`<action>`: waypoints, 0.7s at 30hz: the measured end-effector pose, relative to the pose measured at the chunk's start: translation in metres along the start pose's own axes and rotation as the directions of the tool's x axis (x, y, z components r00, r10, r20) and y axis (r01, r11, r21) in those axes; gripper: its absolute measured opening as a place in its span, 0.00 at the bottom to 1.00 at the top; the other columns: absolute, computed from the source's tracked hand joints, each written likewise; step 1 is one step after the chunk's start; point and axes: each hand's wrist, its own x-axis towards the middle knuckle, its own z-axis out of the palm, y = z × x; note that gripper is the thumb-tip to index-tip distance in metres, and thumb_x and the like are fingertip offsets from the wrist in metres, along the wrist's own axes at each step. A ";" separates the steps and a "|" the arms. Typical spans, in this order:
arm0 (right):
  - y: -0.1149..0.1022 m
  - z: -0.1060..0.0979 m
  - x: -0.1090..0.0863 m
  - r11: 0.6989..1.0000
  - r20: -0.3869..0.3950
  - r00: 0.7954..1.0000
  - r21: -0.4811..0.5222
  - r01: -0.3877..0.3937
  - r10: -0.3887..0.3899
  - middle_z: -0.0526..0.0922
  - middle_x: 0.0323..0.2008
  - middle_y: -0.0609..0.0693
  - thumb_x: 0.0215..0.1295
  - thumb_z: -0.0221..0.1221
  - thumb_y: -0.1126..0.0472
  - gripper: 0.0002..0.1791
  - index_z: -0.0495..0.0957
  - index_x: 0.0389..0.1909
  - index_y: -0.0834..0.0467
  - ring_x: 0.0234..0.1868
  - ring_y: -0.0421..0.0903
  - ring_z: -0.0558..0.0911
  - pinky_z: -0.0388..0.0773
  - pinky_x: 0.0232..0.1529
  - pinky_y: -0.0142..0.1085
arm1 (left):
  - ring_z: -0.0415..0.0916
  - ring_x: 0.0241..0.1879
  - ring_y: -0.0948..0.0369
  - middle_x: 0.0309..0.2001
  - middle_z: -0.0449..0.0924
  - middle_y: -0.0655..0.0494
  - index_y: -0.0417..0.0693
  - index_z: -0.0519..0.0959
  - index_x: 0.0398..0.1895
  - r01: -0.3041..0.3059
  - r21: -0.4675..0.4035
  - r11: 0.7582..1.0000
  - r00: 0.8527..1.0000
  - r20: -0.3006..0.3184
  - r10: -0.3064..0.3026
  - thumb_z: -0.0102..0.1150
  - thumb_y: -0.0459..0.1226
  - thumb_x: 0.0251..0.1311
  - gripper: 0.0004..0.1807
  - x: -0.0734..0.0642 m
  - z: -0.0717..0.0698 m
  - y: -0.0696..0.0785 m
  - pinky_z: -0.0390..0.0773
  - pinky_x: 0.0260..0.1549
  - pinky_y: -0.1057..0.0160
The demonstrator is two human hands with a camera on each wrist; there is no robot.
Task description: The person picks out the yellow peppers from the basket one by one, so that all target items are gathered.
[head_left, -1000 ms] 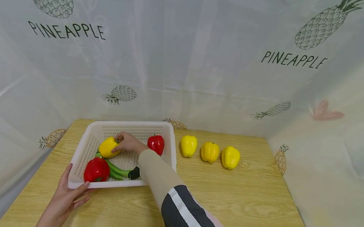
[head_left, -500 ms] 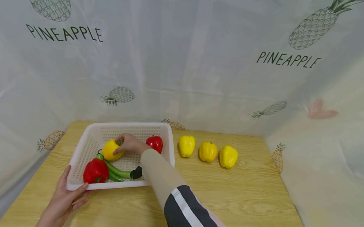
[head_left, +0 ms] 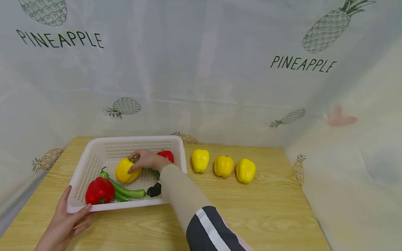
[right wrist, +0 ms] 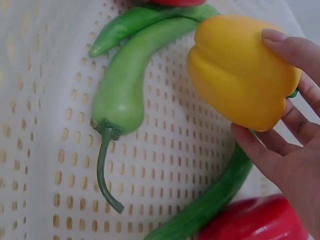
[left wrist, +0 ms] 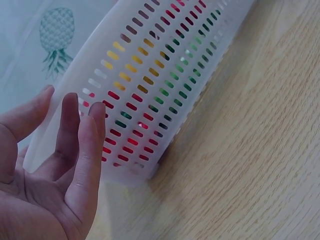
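My right hand (head_left: 146, 160) holds a yellow bell pepper (head_left: 127, 171) inside the white perforated basket (head_left: 180, 148). In the right wrist view, the thumb and fingers grip the yellow pepper from its stem side, over the basket floor. At the basket's near left corner, my left hand (head_left: 64, 223) grips the wall, with the thumb at the front rim; in the left wrist view its fingers (left wrist: 85, 165) stand close against the perforated wall. Two green peppers (head_left: 127, 192) lie beside a red bell pepper (head_left: 100, 191) in the near left part.
Another red bell pepper (head_left: 167, 154) and a dark green, cucumber-like vegetable (right wrist: 210, 195) lie at the basket's right, partly hidden by my arm. Three yellow bell peppers (head_left: 223, 166) stand in a row on the wooden table (head_left: 250, 219). A printed sheet (head_left: 178, 58) hangs behind.
The yellow pepper has moved rightward and slightly nearer inside the basket, carried by my right hand. My left hand stays at the corner. The whole view has shifted a little.
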 end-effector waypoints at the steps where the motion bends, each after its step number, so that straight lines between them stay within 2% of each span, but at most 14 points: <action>1: 0.000 -0.002 -0.002 1.000 0.000 1.000 0.008 -0.004 0.004 0.77 0.35 0.47 0.50 0.75 0.61 0.25 0.79 0.50 0.55 0.34 0.42 0.73 0.76 0.44 0.36 | 0.83 0.39 0.65 0.57 0.56 0.65 0.91 0.24 0.70 -0.004 -0.001 1.000 1.000 0.004 0.004 0.57 0.34 0.68 0.57 0.000 0.000 -0.001 0.82 0.37 0.61; 6: 0.003 -0.015 -0.010 0.999 0.012 1.000 0.036 0.001 -0.001 0.77 0.37 0.48 0.50 0.75 0.61 0.26 0.79 0.51 0.54 0.36 0.43 0.74 0.77 0.51 0.44 | 0.84 0.38 0.65 0.53 0.62 0.69 0.90 0.25 0.71 -0.031 -0.007 1.000 0.999 0.013 0.031 0.57 0.34 0.67 0.57 0.001 0.000 -0.003 0.83 0.35 0.61; 9: 0.003 -0.026 -0.017 0.999 0.018 1.000 0.038 0.020 -0.020 0.76 0.40 0.47 0.50 0.75 0.62 0.26 0.78 0.51 0.53 0.39 0.42 0.74 0.77 0.49 0.40 | 0.84 0.38 0.64 0.51 0.63 0.73 0.89 0.25 0.71 -0.048 -0.001 0.999 0.999 0.020 0.048 0.58 0.34 0.67 0.56 0.002 -0.001 -0.003 0.83 0.35 0.60; 13: 0.001 -0.043 -0.031 0.999 0.017 0.999 0.014 0.045 -0.046 0.75 0.43 0.45 0.51 0.74 0.62 0.25 0.77 0.51 0.52 0.45 0.42 0.74 0.76 0.44 0.30 | 0.84 0.38 0.64 0.53 0.59 0.69 0.91 0.25 0.70 -0.029 0.007 1.000 0.999 0.016 0.029 0.58 0.35 0.67 0.56 0.003 -0.001 -0.002 0.83 0.37 0.59; 21: -0.001 -0.067 -0.059 0.994 0.023 0.994 0.000 0.107 -0.107 0.75 0.47 0.42 0.51 0.74 0.60 0.27 0.77 0.53 0.51 0.50 0.42 0.73 0.75 0.48 0.31 | 0.84 0.38 0.65 0.53 0.58 0.71 0.92 0.25 0.69 -0.008 -0.007 1.000 1.000 0.029 0.008 0.57 0.34 0.68 0.56 0.004 -0.004 -0.002 0.83 0.37 0.59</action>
